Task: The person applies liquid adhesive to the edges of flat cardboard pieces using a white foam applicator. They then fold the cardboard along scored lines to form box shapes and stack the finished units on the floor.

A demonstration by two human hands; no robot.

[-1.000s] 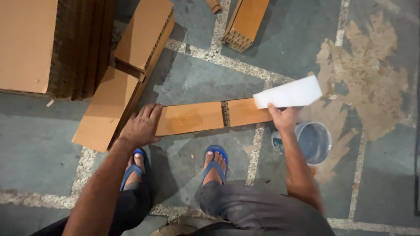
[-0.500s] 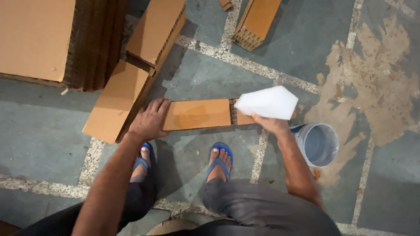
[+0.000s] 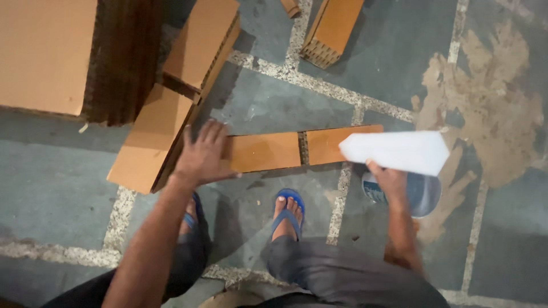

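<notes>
Two hands: left at strip edge, right w/ sheet.

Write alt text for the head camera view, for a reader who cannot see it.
Seen from above, a person's left hand presses on the end of a cardboard strip lying on a grey stone floor, while the right hand holds a white sheet over a small bucket. Stacked cardboard pieces lie to the left; blue sandals show below.
</notes>
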